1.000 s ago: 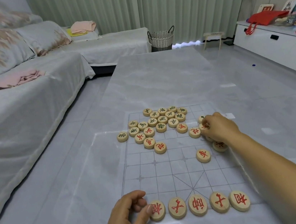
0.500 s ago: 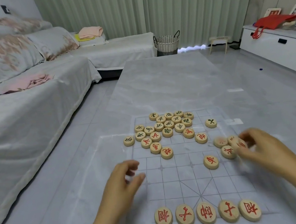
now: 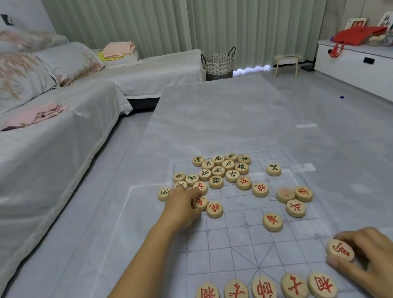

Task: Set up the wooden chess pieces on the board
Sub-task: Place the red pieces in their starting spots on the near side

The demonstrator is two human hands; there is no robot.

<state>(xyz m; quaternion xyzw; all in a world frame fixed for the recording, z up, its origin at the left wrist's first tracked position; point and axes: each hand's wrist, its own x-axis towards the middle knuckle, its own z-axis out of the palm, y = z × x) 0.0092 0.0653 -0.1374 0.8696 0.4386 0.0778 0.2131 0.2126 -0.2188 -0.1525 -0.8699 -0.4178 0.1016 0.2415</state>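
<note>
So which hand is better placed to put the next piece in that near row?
Right. The right hand holds a red piece just beyond the right end of the near row; the left hand is far up at the loose pile.

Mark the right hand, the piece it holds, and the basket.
right hand (image 3: 372,260): head view, back of the hand.
piece (image 3: 340,251): head view, red-lettered face.
basket (image 3: 219,64): head view, woven front wall.
</note>
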